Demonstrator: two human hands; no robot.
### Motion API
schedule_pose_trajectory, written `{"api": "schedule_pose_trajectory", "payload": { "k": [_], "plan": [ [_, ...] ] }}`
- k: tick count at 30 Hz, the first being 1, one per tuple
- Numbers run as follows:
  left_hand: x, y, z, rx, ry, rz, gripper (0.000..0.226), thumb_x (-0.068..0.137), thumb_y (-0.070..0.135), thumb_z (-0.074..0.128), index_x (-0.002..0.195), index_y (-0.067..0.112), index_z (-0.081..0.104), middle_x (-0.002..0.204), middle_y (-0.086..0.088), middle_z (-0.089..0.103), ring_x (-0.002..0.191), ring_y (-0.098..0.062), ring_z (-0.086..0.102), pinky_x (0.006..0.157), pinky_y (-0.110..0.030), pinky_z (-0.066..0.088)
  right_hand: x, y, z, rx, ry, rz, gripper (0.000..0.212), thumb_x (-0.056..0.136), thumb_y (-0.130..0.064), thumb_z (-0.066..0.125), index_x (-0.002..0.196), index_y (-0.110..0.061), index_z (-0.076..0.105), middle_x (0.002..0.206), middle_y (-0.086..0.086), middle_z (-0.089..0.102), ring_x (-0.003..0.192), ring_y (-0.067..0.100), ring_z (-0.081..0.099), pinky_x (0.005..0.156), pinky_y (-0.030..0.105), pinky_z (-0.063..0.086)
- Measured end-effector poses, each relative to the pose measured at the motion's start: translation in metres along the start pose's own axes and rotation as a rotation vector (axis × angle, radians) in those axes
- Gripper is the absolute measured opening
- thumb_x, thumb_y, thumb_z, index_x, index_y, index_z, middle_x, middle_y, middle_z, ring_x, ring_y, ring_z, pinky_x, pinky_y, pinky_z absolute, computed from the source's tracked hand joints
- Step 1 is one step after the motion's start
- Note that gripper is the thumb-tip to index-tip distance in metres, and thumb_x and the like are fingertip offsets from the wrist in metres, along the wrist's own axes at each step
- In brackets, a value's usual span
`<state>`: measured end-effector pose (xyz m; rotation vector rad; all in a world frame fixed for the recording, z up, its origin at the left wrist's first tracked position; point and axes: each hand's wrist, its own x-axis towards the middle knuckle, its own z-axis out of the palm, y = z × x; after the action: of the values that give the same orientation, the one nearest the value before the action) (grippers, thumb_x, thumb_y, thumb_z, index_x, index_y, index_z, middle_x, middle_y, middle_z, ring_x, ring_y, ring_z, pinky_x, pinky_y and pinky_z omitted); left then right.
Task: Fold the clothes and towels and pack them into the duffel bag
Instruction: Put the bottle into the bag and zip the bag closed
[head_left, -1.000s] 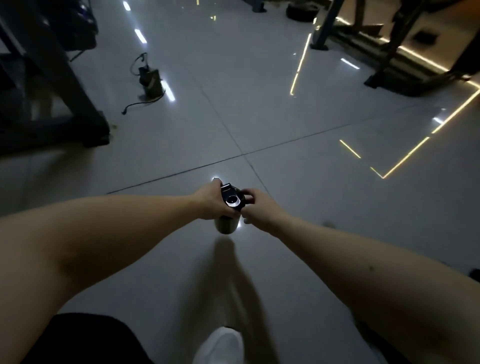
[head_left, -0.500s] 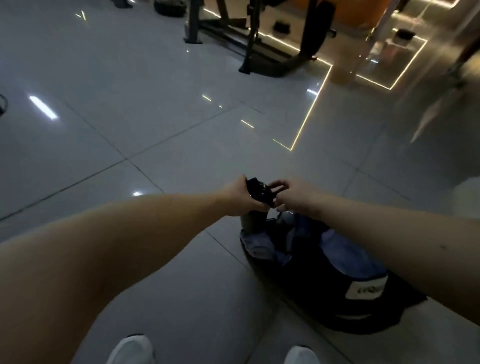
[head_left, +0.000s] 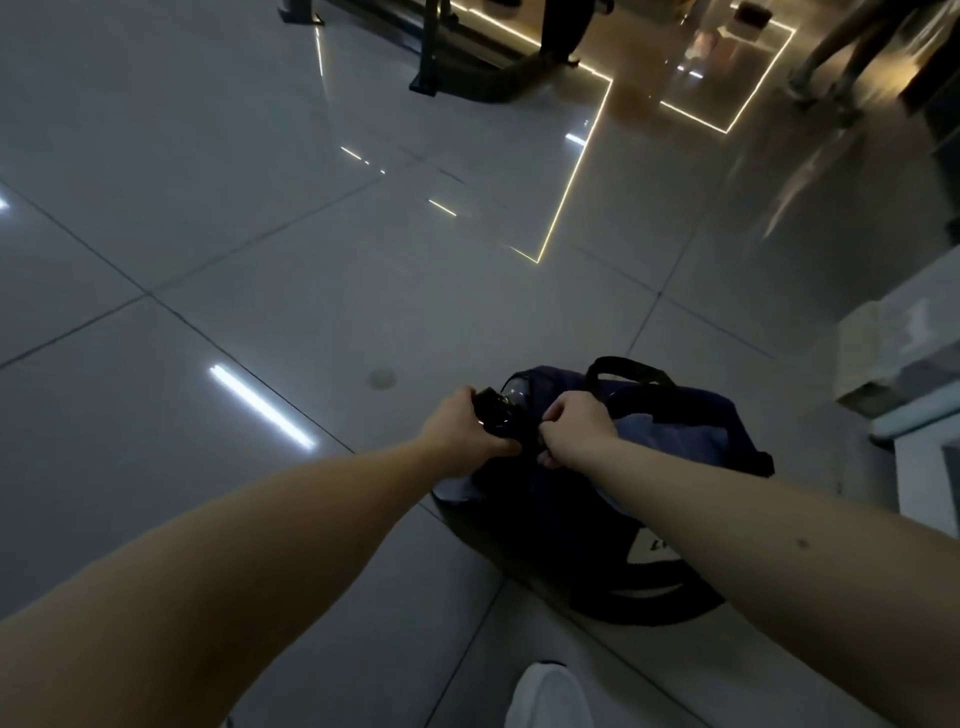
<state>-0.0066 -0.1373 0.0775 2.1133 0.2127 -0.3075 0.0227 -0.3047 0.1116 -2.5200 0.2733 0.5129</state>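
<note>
Head view: the bag (head_left: 571, 525) lies on the floor (head_left: 311, 291) directly below and just right of both hands, open at the top, with blue cloth (head_left: 670, 441) showing inside. Its long axis is judged to run from the far left, under the hands, towards the near right. A bottle (head_left: 501, 413) with a dark lid is gripped by the left hand (head_left: 460, 434), whose fingers are wrapped round its top. It is held over the bag's far-left end, at or just above the rim. The right hand (head_left: 576, 431) is just beside it, nearer the opening's middle, its fingers curled in a pinch, seemingly on the bag's dark rim. What exactly is pinched cannot be told in the dim light. The coming move is judged to be a short drop: the bottle must go straight down into the gap that appears to be held open.

A white label (head_left: 652, 545) is seen on the bag's near side. Only a first letter, perhaps "L", shows, as the rest is hidden by the right forearm. No writing can be read on the bottle.
</note>
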Motion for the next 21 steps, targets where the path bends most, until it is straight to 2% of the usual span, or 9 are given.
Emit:
{"api": "schedule_pose_trajectory", "payload": {
  "k": [4,7,11,13,17,21],
  "plan": [
    [0.006,-0.020,0.004,-0.070,-0.017,-0.046,0.073,0.060,0.036,0.093,0.115,0.016,0.049,0.105,0.001,0.061,0.096,-0.018,0.060,0.081,-0.031,0.048,0.000,-0.008,0.011,-0.153,0.051,-0.003,0.012,0.083,-0.017,0.067,0.094,-0.016,0.063,0.101,0.010,0.068,0.087,0.033,0.070,0.075,0.040,0.060],
    [0.009,-0.029,0.008,-0.105,-0.019,-0.067,0.068,0.061,0.032,0.093,0.109,0.019,0.046,0.102,0.001,0.062,0.096,-0.018,0.061,0.084,-0.033,0.051,0.001,-0.011,0.016,-0.316,0.081,0.008,0.034,0.086,-0.036,0.071,0.107,-0.011,0.064,0.107,0.008,0.067,0.098,0.032,0.065,0.071,0.032,0.048],
    [0.012,-0.034,0.011,-0.149,-0.011,-0.083,0.068,0.059,0.036,0.093,0.107,0.021,0.049,0.102,0.002,0.065,0.094,-0.016,0.063,0.084,-0.034,0.053,0.001,-0.012,0.017,-0.397,0.106,0.054,0.047,0.082,-0.055,0.072,0.100,-0.012,0.065,0.098,0.007,0.066,0.094,0.030,0.066,0.069,0.032,0.049],
    [0.012,-0.035,0.008,-0.183,0.000,-0.103,0.065,0.062,0.036,0.093,0.108,0.021,0.049,0.100,0.005,0.062,0.092,-0.013,0.060,0.079,-0.029,0.047,0.000,-0.012,0.019,-0.449,0.097,0.071,0.040,0.085,-0.053,0.069,0.094,-0.015,0.062,0.096,0.006,0.065,0.094,0.030,0.066,0.068,0.031,0.046],
    [0.011,-0.036,0.005,-0.210,0.018,-0.120,0.068,0.063,0.036,0.093,0.114,0.018,0.050,0.103,0.004,0.061,0.095,-0.015,0.059,0.078,-0.026,0.043,0.001,-0.020,0.020,-0.447,0.061,0.077,0.020,0.087,-0.032,0.065,0.093,-0.015,0.059,0.102,0.008,0.066,0.097,0.031,0.065,0.072,0.031,0.048],
    [0.010,-0.034,0.009,-0.216,0.013,-0.089,0.069,0.060,0.034,0.094,0.110,0.020,0.049,0.104,0.002,0.064,0.096,-0.014,0.063,0.079,-0.026,0.047,0.002,-0.021,0.015,-0.296,-0.014,0.028,0.022,0.080,-0.025,0.072,0.087,-0.006,0.065,0.086,0.009,0.067,0.082,0.029,0.069,0.066,0.033,0.054]
  ]
}}
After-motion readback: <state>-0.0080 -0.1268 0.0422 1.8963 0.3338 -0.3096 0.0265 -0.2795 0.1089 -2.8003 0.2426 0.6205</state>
